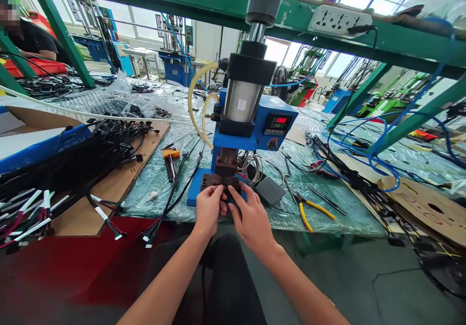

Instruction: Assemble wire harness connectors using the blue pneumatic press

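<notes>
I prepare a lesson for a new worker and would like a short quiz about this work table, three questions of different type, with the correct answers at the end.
1. Choose one. The pliers nearest the front edge of the table have handles coloured: A) red, B) yellow, C) white.
2. True or false? The left hand and the right hand are both at the lower part of the press.
3. Fill in. Left of the press, black cables lie partly on brown ____.

Key: 1. B; 2. True; 3. cardboard.
</notes>
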A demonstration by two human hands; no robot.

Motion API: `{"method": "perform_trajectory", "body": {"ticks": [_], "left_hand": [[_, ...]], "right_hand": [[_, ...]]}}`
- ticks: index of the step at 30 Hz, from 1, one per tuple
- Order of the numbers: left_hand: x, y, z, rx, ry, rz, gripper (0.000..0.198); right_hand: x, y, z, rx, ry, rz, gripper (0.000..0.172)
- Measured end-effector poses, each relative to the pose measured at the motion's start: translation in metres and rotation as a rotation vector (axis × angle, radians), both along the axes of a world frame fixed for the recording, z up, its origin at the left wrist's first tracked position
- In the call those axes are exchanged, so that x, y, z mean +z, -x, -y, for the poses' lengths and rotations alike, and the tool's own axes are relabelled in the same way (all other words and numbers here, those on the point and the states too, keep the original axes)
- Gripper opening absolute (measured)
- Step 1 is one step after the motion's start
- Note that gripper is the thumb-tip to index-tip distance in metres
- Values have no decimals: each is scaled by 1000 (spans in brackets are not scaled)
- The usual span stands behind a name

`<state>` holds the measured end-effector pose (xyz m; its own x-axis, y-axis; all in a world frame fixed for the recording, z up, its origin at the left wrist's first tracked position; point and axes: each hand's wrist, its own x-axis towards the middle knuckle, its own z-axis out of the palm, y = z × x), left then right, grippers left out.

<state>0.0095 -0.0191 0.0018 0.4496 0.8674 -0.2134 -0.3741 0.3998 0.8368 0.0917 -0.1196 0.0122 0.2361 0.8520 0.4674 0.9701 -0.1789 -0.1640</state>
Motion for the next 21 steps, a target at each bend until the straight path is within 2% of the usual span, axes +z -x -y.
{"method": "perform_trajectory", "body": {"ticks": [3, 7, 10, 13, 16, 21], "left_hand": [[0, 0, 1, 0, -12, -19, 31], [1, 0, 1, 10, -23, -39, 30], [3, 0, 2, 6, -23, -46, 29], [3, 0, 1, 8, -24, -43, 28], [1, -1, 0, 8, -29, -38, 28], [-2, -3, -1, 6, -34, -47, 29]], "right_hand": [[-5, -8, 18, -30, -63, -40, 43], [-6, -46, 35, -161, -155, 1, 41], [-8, -82, 38, -300, -134, 56, 44], [-13, -107, 36, -350, -83, 40, 47], [-19, -114, 34, -330, -49, -7, 48], [-22, -109, 36, -317, -125, 8, 46]]}}
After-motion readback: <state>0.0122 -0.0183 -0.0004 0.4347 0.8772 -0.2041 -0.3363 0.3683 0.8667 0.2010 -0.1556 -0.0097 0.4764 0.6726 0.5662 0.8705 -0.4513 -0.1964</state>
